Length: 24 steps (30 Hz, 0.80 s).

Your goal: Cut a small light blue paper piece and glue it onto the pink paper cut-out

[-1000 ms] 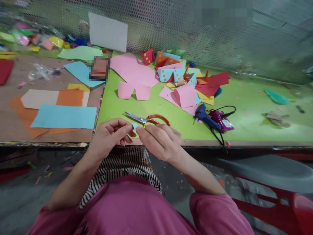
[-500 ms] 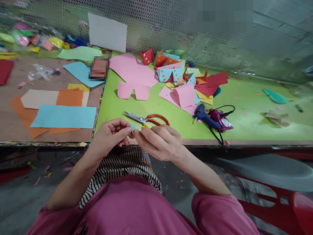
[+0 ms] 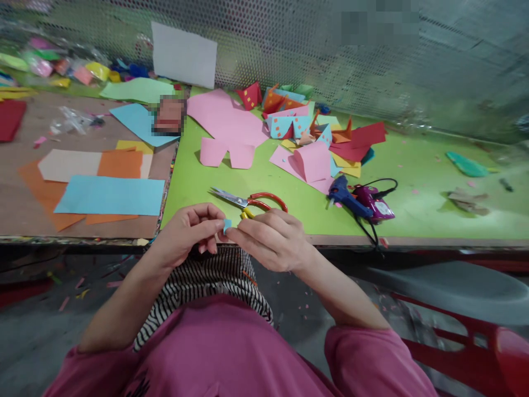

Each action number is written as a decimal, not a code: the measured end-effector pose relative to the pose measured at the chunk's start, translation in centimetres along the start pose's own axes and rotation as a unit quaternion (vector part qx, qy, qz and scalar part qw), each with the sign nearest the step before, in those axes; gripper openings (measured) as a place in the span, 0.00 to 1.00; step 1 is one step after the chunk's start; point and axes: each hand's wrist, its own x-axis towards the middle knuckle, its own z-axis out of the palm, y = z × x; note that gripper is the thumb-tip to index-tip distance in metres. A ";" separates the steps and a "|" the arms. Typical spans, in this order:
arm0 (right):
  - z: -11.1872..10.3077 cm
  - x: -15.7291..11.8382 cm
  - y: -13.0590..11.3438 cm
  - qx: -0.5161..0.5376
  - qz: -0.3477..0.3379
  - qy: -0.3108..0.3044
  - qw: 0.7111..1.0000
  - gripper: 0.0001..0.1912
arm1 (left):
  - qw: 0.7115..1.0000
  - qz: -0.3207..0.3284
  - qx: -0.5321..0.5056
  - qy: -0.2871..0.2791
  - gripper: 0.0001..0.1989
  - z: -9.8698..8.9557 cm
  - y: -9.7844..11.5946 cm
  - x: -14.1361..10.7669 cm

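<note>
A small light-blue piece of paper point(image 3: 227, 225) is pinched between the thumb and fingers of my left hand point(image 3: 188, 234), just above the table's front edge. My right hand point(image 3: 275, 237) is closed, and its thumb and forefinger meet the paper's right edge. Something yellow point(image 3: 247, 213) shows beside my right knuckles; whether it is gripped or lies on the table I cannot tell. Just beyond lie scissors point(image 3: 235, 198) with red handles, blades pointing left. Behind them is a pink cut-out shaped like a mask point(image 3: 215, 153).
A blue glue gun point(image 3: 349, 197) and a purple device point(image 3: 370, 204) with a black cord lie right. Blue dotted paper glasses point(image 3: 285, 127) stand in a heap of coloured paper. A blue sheet point(image 3: 109, 196) lies left. A red chair point(image 3: 458, 342) is at lower right.
The blue paper piece has turned and shows more of its face between my fingertips. My hands have shifted slightly. The scissors stay in place.
</note>
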 end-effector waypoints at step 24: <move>0.9 1.5 -1.9 0.293 0.369 0.038 0.881 0.06 | 0.970 0.157 0.152 0.109 0.08 0.8 -0.7 -1.7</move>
